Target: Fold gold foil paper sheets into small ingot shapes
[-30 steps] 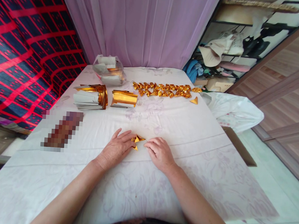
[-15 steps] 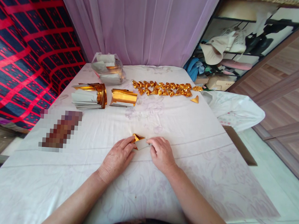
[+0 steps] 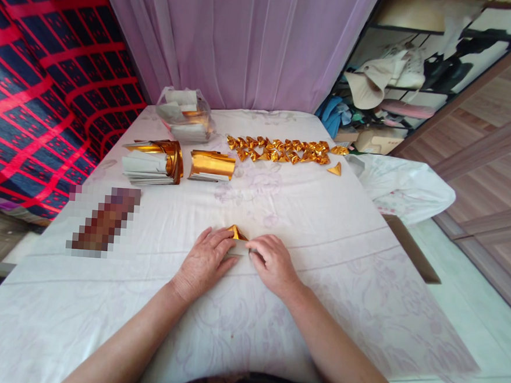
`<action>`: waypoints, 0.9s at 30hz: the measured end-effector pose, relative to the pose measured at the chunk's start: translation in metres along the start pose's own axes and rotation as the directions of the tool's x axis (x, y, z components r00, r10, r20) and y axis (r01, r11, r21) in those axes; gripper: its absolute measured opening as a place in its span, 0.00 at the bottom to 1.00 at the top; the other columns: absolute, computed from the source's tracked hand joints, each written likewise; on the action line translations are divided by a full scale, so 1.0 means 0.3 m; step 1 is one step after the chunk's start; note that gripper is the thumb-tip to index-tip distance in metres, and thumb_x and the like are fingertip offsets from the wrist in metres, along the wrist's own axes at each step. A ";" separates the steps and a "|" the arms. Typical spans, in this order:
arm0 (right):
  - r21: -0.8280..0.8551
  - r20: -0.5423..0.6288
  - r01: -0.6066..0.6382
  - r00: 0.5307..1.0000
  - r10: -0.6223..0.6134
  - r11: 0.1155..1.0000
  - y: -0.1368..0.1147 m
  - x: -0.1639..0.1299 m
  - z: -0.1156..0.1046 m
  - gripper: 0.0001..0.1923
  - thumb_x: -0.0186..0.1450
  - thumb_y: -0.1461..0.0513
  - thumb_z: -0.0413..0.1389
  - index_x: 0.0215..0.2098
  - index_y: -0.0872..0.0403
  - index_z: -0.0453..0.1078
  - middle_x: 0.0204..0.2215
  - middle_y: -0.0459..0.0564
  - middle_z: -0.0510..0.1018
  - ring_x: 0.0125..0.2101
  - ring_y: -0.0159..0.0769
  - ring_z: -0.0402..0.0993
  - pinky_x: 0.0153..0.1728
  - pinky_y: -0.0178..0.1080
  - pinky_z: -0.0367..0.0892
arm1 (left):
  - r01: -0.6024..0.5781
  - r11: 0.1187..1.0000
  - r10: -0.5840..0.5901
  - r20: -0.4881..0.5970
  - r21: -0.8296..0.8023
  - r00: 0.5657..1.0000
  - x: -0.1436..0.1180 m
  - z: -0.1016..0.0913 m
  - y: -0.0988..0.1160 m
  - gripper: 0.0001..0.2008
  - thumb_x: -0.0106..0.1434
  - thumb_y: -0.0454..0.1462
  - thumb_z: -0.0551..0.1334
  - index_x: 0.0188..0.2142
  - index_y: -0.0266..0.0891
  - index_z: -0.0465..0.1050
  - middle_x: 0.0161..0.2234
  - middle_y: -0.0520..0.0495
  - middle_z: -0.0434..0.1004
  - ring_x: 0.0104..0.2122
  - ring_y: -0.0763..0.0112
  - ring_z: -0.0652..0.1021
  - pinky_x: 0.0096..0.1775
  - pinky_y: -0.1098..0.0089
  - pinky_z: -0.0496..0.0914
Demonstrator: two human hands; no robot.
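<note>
Both hands are working at the near centre of the bench, which is carrying a white floral cloth. The left hand and the right hand are pressing 1 piece of gold foil paper flat between their fingertips; each hand is nearly closed, fingers curled and pinching an end of the paper. A gold corner is standing up at the far edge, and the white underside is showing between the fingers, so this piece is judged to be partly folded.

Progress, judged from the layout: a row of finished gold folded pieces is lying across the far side, with 1 single gold triangle sitting just near its right end. 2 stacks of unfolded foil sheets and are waiting at the far left, and a clear bag of more sheets is standing behind them, so much stock is judged to be remaining.

Open room: bare cloth is lying on all sides of the hands. The right bench edge is running close past the row, beside a white plastic bag. A blurred patch is lying at the left
</note>
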State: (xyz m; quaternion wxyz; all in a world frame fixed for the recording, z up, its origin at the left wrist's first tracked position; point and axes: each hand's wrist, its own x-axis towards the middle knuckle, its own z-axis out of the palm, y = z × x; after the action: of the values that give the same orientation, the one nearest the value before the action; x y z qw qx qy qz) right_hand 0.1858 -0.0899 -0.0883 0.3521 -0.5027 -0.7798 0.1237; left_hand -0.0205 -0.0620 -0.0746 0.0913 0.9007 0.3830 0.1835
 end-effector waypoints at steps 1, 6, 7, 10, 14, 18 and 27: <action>-0.003 0.007 0.007 1.000 -0.007 1.000 -0.001 0.001 0.000 0.12 0.62 0.71 0.53 0.40 0.51 0.72 0.36 0.48 0.78 0.39 0.38 0.71 0.42 0.42 0.66 | 0.001 1.000 -0.001 0.001 0.015 1.000 0.003 0.000 0.003 0.11 0.65 0.38 0.61 0.46 0.40 0.69 0.53 0.40 0.74 0.55 0.57 0.73 0.58 0.47 0.62; -0.036 0.019 0.006 1.000 -0.005 0.999 -0.005 0.001 0.000 0.11 0.63 0.69 0.54 0.40 0.50 0.73 0.36 0.49 0.78 0.39 0.39 0.71 0.43 0.43 0.66 | -0.019 0.996 0.017 0.019 0.091 1.000 0.019 -0.004 0.007 0.08 0.67 0.38 0.58 0.44 0.42 0.72 0.52 0.43 0.75 0.53 0.60 0.75 0.59 0.49 0.62; -0.047 0.017 0.000 1.000 0.001 0.999 -0.007 0.001 -0.001 0.11 0.63 0.69 0.54 0.40 0.50 0.73 0.37 0.49 0.78 0.40 0.39 0.70 0.43 0.43 0.66 | -0.025 0.995 0.023 0.019 0.100 1.000 0.019 -0.004 0.004 0.07 0.68 0.38 0.58 0.43 0.42 0.73 0.52 0.43 0.75 0.52 0.60 0.75 0.59 0.49 0.62; -0.095 0.015 -0.017 1.000 0.018 0.995 -0.011 0.000 -0.006 0.10 0.64 0.68 0.55 0.41 0.50 0.75 0.38 0.49 0.77 0.41 0.40 0.69 0.44 0.44 0.65 | -0.047 0.994 0.044 0.029 0.101 0.999 0.017 -0.006 -0.008 0.08 0.69 0.38 0.56 0.42 0.42 0.73 0.53 0.43 0.74 0.53 0.62 0.74 0.59 0.49 0.62; -0.156 0.033 0.002 0.999 0.003 0.988 -0.022 0.002 -0.015 0.08 0.65 0.65 0.57 0.39 0.47 0.77 0.39 0.49 0.76 0.41 0.40 0.68 0.43 0.44 0.65 | -0.068 0.995 0.064 0.060 0.066 0.996 0.011 -0.016 -0.020 0.08 0.69 0.36 0.56 0.42 0.44 0.74 0.57 0.44 0.70 0.55 0.64 0.72 0.60 0.49 0.61; -0.186 0.065 0.039 0.998 -0.027 0.982 -0.035 0.007 -0.020 0.08 0.64 0.66 0.58 0.37 0.47 0.77 0.40 0.49 0.75 0.41 0.39 0.67 0.43 0.43 0.64 | -0.050 0.997 0.049 0.008 0.064 0.999 0.000 -0.031 -0.010 0.08 0.68 0.36 0.56 0.41 0.43 0.74 0.59 0.43 0.65 0.58 0.60 0.69 0.59 0.48 0.62; -0.209 0.075 0.061 0.996 -0.047 0.976 -0.045 0.008 -0.014 0.08 0.64 0.67 0.58 0.36 0.49 0.77 0.39 0.49 0.77 0.40 0.40 0.67 0.42 0.44 0.66 | -0.031 0.998 0.037 -0.107 0.059 0.994 -0.049 -0.028 0.021 0.10 0.68 0.38 0.57 0.44 0.42 0.76 0.46 0.44 0.75 0.46 0.60 0.75 0.50 0.53 0.70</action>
State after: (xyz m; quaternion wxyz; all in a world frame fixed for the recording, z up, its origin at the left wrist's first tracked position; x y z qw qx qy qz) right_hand 0.1788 -0.0948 -0.0769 0.2725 -0.5113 -0.8137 0.0480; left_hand -0.0293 -0.0767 -0.0690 0.0417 0.8981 0.3772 0.2223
